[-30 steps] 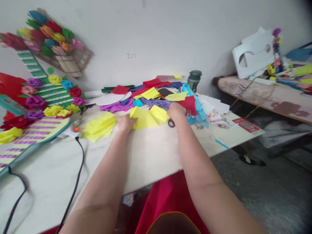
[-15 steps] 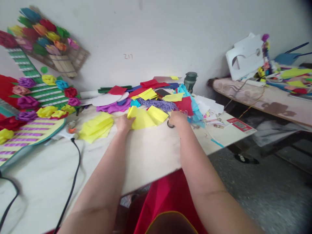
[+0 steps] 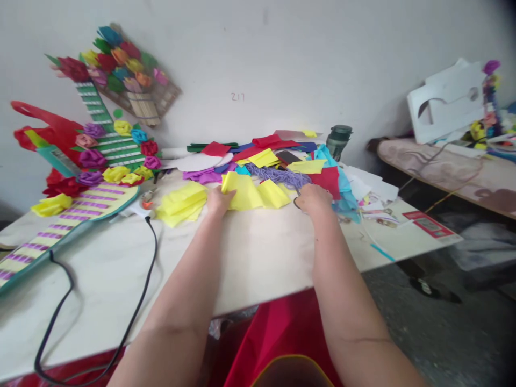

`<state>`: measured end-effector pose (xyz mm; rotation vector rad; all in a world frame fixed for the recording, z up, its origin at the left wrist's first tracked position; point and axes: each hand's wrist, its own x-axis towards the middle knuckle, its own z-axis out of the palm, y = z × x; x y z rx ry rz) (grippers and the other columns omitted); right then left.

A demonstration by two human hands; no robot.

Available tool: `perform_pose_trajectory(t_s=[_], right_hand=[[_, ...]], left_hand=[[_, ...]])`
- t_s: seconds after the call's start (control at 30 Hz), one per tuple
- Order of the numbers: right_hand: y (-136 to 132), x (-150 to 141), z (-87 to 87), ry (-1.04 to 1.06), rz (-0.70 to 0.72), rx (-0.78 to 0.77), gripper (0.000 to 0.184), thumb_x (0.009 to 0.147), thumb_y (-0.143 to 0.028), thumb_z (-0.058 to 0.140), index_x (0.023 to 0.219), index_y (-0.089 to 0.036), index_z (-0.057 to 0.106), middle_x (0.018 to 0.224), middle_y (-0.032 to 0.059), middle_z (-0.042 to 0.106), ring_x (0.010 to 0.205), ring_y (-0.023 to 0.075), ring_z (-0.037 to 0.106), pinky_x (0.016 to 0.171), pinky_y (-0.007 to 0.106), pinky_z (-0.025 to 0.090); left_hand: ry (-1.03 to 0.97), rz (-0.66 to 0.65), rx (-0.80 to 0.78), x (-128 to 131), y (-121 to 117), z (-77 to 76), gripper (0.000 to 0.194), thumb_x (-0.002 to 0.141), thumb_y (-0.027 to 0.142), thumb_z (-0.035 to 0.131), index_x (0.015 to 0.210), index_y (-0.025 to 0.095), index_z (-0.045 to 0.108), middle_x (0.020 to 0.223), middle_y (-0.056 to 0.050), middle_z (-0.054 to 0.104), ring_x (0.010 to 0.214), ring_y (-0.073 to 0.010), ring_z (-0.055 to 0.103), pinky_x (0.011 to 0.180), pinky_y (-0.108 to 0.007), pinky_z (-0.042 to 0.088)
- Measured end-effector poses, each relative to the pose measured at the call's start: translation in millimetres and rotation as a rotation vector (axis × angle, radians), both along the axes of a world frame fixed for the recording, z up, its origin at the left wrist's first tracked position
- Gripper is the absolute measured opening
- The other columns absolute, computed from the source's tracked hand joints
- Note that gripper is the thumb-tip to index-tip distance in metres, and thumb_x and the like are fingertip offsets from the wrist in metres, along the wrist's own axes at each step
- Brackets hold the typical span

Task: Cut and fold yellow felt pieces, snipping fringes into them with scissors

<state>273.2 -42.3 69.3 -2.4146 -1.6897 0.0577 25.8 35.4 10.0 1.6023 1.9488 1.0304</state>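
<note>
My left hand pinches the left edge of a yellow crepe paper strip, which bends up at that end and lies partly on the table. My right hand is closed on a pair of scissors; a dark handle ring shows at the fingers, while the rest is mostly hidden. The scissors are right of the strip's folded right end. A stack of yellow crepe paper sheets lies just left of my left hand. Behind the strip sits a heap of purple shredded paper.
Coloured paper, a phone and a green bottle stand or lie at the back. To the left are a glue gun with its black cable and a flower-decorated board. A second table stands right.
My right hand has gone from beside the scissors' ring to closing on them. My left hand keeps its pinch on the yellow strip. The camera view has swung left.
</note>
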Motion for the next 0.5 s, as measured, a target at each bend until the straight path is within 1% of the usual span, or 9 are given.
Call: perform_pose_trajectory(t_s=[0.07,0.17,0.27,0.3,0.37,0.43,0.5], right_hand=[[-4,-1,5.8,-0.014,-0.024,-0.014,0.036,0.072,-0.021,0.059,0.107,-0.014,0.067,0.11,0.0189,0.064,0.103,0.0296,0.061,0.082,0.037,0.048],[-7,-1,10.4,0.015,-0.032,0.053,0.034,0.072,-0.022,0.059,0.105,-0.017,0.068,0.111,0.0161,0.065,0.103,0.0293,0.061,0.082,0.037,0.048],[1,-4,4.8,0.118,0.041,0.153,0.036,0.07,-0.028,0.064,0.105,-0.02,0.068,0.108,0.0116,0.067,0.1,0.0263,0.063,0.08,0.033,0.048],[5,-6,0.7,0.186,0.089,0.174,0.037,0.068,-0.031,0.067,0.103,-0.021,0.069,0.105,0.0095,0.068,0.095,0.0244,0.064,0.078,0.031,0.049],[16,-12,-8.7,0.388,0.156,0.15,0.039,0.065,-0.034,0.07,0.1,-0.019,0.07,0.089,0.0057,0.071,0.074,0.019,0.067,0.068,0.026,0.05],[27,-19,-16.7,0.604,0.182,0.175,0.039,0.064,-0.037,0.071,0.098,-0.018,0.07,0.076,0.0027,0.07,0.056,0.0147,0.064,0.057,0.024,0.049],[36,-25,-21.1,0.747,0.208,0.194,0.034,0.065,-0.04,0.07,0.09,-0.017,0.07,0.068,0.001,0.068,0.05,0.0126,0.061,0.051,0.022,0.047]], left_hand=[[-0.035,0.013,0.005,-2,1,-0.8,0.037,0.07,0.036,0.066,0.102,0.016,0.064,0.093,-0.01,0.069,0.09,-0.0223,0.064,0.073,-0.028,0.047],[-0.076,0.023,0.015,-4,3,-2.8,0.037,0.07,0.035,0.065,0.102,0.016,0.064,0.094,-0.009,0.069,0.09,-0.0216,0.064,0.073,-0.027,0.048],[-0.11,0.022,0.025,-6,5,-5.2,0.037,0.07,0.035,0.065,0.102,0.015,0.064,0.094,-0.009,0.069,0.089,-0.021,0.065,0.073,-0.026,0.048],[-0.119,0.025,0.026,-7,5,-5.9,0.038,0.07,0.035,0.066,0.102,0.015,0.064,0.093,-0.009,0.069,0.088,-0.0208,0.065,0.073,-0.026,0.048],[-0.135,0.035,0.028,-9,6,-6.9,0.038,0.069,0.035,0.066,0.101,0.015,0.065,0.094,-0.01,0.07,0.088,-0.0207,0.065,0.072,-0.026,0.048],[-0.152,0.044,0.035,-11,6,-7.2,0.037,0.068,0.035,0.066,0.1,0.015,0.065,0.094,-0.01,0.07,0.087,-0.0211,0.065,0.071,-0.026,0.049],[-0.169,0.053,0.039,-12,5,-7.3,0.037,0.068,0.035,0.066,0.099,0.014,0.066,0.093,-0.011,0.07,0.085,-0.0215,0.066,0.069,-0.026,0.049]])
